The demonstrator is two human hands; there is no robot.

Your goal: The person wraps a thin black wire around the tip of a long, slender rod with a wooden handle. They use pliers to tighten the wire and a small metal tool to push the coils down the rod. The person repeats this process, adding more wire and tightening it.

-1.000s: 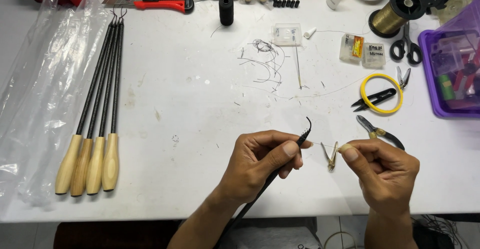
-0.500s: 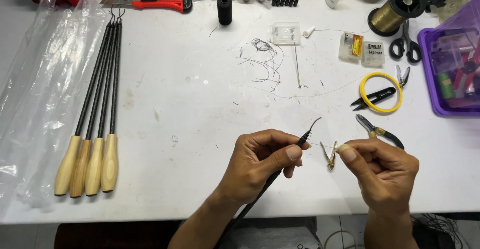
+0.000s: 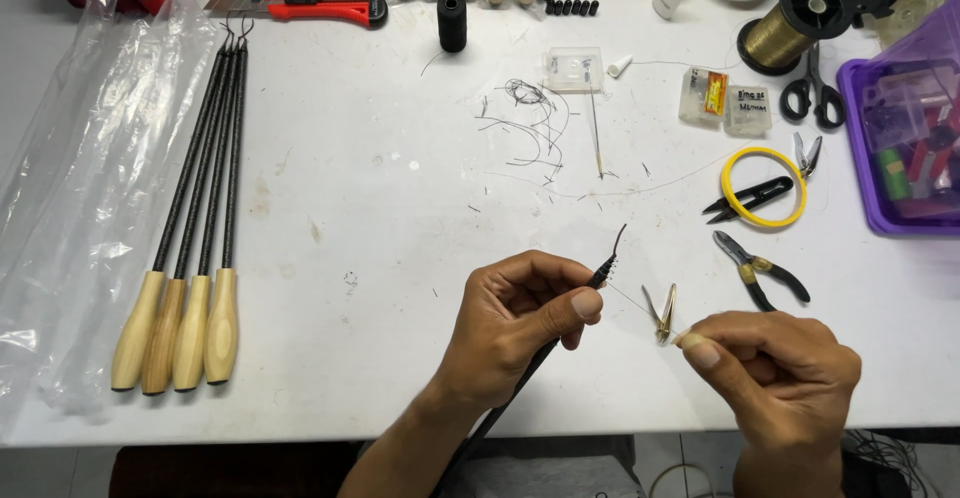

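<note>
My left hand (image 3: 515,323) pinches a thin black rod (image 3: 603,271) near its tip, which ends in a small curved wire hook pointing up and right. The rod's shaft runs down past my wrist toward the table's front edge. My right hand (image 3: 780,378) pinches a fine, pale thread (image 3: 640,306) stretched between its fingertips and the rod tip. Small metal nippers (image 3: 662,311) lie on the white table (image 3: 400,238) between the two hands.
Several black rods with wooden handles (image 3: 190,258) lie at left beside clear plastic sheeting (image 3: 70,208). A red utility knife (image 3: 310,5), black thread spool (image 3: 452,20), gold thread spool (image 3: 775,43), scissors (image 3: 812,93), yellow tape ring (image 3: 765,186), pliers (image 3: 760,270) and purple box (image 3: 905,143) sit around.
The rod's hooked tip has tilted up slightly and my hands have drawn a little apart, stretching the thread. Everything else on the table is unchanged.
</note>
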